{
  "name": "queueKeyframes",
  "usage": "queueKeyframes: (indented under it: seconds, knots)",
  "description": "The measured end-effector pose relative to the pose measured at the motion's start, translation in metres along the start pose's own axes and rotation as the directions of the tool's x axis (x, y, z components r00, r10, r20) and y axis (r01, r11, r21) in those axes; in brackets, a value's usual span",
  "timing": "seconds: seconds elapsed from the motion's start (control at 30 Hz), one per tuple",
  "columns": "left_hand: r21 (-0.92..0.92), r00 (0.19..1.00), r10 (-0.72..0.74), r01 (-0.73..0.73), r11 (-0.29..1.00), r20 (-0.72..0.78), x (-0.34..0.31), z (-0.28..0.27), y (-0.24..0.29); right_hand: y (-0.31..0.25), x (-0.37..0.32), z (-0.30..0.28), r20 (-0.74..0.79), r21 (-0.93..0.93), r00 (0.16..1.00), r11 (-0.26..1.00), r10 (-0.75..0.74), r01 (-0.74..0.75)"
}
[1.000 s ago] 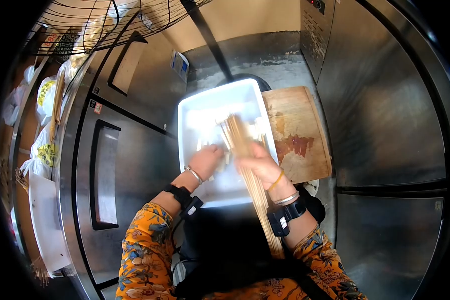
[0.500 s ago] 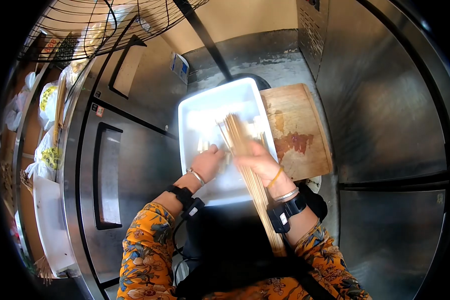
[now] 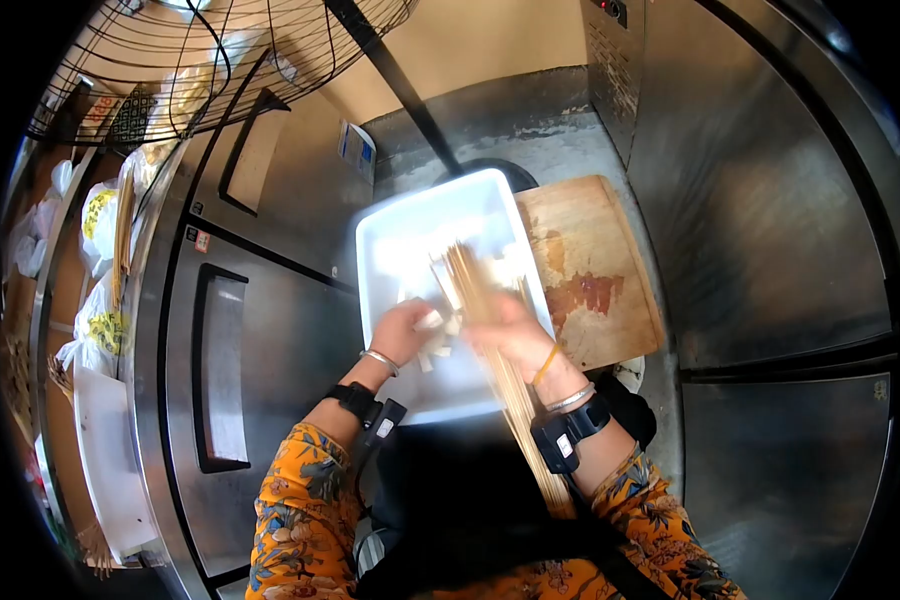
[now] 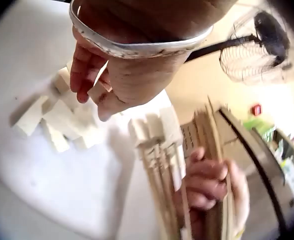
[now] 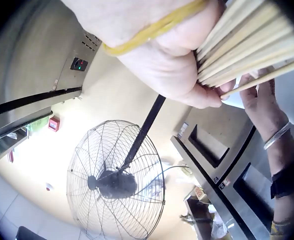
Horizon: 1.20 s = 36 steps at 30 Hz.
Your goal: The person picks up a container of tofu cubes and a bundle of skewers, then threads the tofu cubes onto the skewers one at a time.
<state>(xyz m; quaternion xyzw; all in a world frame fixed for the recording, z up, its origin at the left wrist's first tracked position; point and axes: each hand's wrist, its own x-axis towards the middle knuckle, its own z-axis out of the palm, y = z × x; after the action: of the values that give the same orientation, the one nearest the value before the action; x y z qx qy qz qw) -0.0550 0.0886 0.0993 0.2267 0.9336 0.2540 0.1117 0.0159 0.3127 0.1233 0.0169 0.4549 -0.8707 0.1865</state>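
My right hand (image 3: 515, 335) grips a thick bundle of bamboo skewers (image 3: 515, 400), slanting over the near edge of a white plastic tub (image 3: 420, 400). One skewer (image 5: 267, 80) stands apart from the bundle near the thumb in the right wrist view. My left hand (image 3: 400, 332) is inside the tub, left of the bundle, pinching a small pale block (image 4: 98, 92) between thumb and fingers. Loose pale blocks (image 4: 62, 117) lie on the tub floor below it; their food kind is unclear. More pale blocks (image 4: 157, 125) sit on skewer ends beside the right hand in the left wrist view.
A stained wooden board (image 3: 595, 270) lies right of the tub. Steel cabinets (image 3: 270, 350) stand on the left, with another tall steel unit (image 3: 760, 220) on the right. A wire fan (image 5: 117, 180) reaches overhead. Shelves at far left hold plastic bags (image 3: 95, 320).
My left hand has lifted slightly and shifted left from the loose blocks, with a pale block now showing at its fingertips. The right hand keeps its grip on the skewers.
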Motion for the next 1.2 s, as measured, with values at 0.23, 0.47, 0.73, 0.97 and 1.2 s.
queueKeyframes:
  seconds: [0.23,0.47,0.73,0.97,1.2]
  knots:
    - [-0.923,0.866,-0.456,0.325,0.204,0.204,0.020,-0.041,0.010,0.006,0.004,0.003,0.004,-0.155,1.000,0.988,-0.009,0.010]
    - [-0.989,0.894,-0.435,0.141,0.054,0.103,0.037,-0.047,0.019,0.004,0.002,0.010,-0.003,-0.112,0.997,0.991,-0.079,0.078]
    - [-0.984,0.901,-0.421,0.156,0.088,0.105,0.039,-0.044,0.022,0.006,0.005,0.006,0.019,-0.146,1.000,0.989,0.022,-0.019]
    - [-0.961,0.902,-0.428,0.167,0.220,0.059,0.034,-0.051,0.043,0.008,0.004,0.009,-0.011,-0.147,1.000,0.989,-0.021,0.019]
    - [-0.914,0.907,-0.421,0.178,0.364,0.009,0.030,-0.048,0.050,0.000,0.000,0.014,0.006,-0.089,0.999,0.995,-0.043,0.043]
